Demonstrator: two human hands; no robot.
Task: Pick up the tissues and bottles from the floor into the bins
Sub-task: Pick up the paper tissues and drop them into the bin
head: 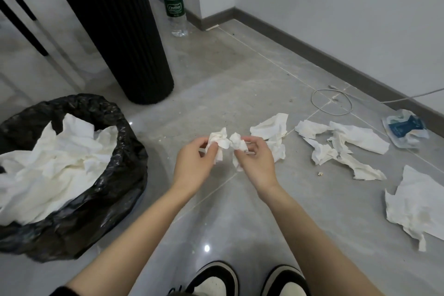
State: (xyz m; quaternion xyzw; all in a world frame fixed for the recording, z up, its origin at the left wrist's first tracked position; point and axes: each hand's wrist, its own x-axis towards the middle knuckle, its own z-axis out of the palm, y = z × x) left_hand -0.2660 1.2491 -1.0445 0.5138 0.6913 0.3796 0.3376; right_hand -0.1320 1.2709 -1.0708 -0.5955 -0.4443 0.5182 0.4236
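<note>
Two hands, left hand (pixel 194 163) and right hand (pixel 255 160), each pinch the crumpled tissue (pixel 227 143), balling it small. Likely for the bin (pixel 115 175); more tissues (pixel 348 142) wait on floor.

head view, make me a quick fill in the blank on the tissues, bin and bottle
1. The left hand and right hand each pinch crumpled ____.
2. The bin is lined with a ____ bag.
3. The upright bottle has a ____ label.
4. Loose tissues lie on the floor to the ____ of the hands.
Missing words: tissue, black, green, right.
</note>
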